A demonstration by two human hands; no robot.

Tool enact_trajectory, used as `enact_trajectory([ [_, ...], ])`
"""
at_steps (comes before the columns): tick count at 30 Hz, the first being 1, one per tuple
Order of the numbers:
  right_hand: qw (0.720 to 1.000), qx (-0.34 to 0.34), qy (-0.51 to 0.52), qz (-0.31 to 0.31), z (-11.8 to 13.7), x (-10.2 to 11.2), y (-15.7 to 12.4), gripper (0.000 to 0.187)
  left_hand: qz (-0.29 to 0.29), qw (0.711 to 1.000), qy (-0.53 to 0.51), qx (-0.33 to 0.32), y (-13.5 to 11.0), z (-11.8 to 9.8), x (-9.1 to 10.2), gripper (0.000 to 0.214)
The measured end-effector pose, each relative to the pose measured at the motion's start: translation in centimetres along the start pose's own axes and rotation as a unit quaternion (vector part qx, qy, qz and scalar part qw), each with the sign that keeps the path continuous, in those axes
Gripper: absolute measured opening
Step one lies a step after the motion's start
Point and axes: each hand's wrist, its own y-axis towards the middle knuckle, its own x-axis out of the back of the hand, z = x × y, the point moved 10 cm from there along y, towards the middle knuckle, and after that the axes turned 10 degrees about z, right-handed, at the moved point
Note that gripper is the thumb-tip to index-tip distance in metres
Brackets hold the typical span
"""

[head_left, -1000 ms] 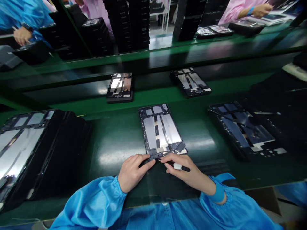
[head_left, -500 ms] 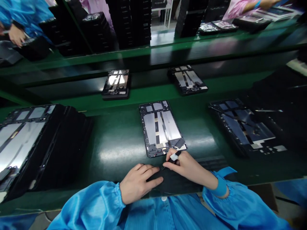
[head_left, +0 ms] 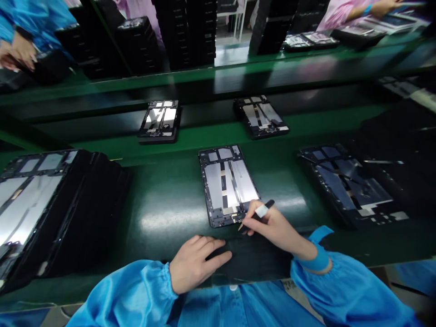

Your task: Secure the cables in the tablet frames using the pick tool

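Tablet frames (head_left: pixel 227 186), five of them, lie on the green bench (head_left: pixel 170 218), each showing silver panels inside a dark casing. The nearest frame sits straight ahead of the person, with two smaller-looking ones beyond it, one to each side. Another, at the far left (head_left: pixel 30 204), rests on a black stack, and one at the right (head_left: pixel 344 186) lies on dark material.

Two bare hands work at the bench's near edge. The left hand (head_left: pixel 197 265) rests on a black mat (head_left: pixel 259 261), fingers lying loosely together and curved, just below the nearest frame and not touching it. The right hand (head_left: pixel 272 229) pinches a black pen-shaped tool (head_left: pixel 269 204) with a white band between thumb and fingers. Its tip sits close to the frame's lower right corner, though from this angle I can't be sure whether they touch. Both sleeves are shiny blue, and a blue cuff (head_left: pixel 318 259) wraps the right wrist.

Across the bench stand at least four tall stacks of black trays (head_left: pixel 184 34). Two co-workers' hands show at the top, one from a blue sleeve (head_left: pixel 20 54), one from a pink sleeve (head_left: pixel 381 5).
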Motion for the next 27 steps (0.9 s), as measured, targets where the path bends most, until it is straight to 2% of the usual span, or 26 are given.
enact_trajectory([
  [4,0.998,-0.034,-0.01,0.059,1.4,-0.3,3.4,0.029,-0.067,0.996,0.005,0.05,0.2,2.4,2.0,0.021],
  [8,0.992,-0.066,-0.035,0.097,0.8,-1.1,5.6,0.025,-0.077,0.995,0.011,0.062,0.4,3.5,2.0,0.019],
  [27,0.991,-0.083,-0.041,0.097,0.1,-1.1,5.8,0.019,-0.086,0.994,0.008,0.071,0.2,3.8,1.5,0.018],
])
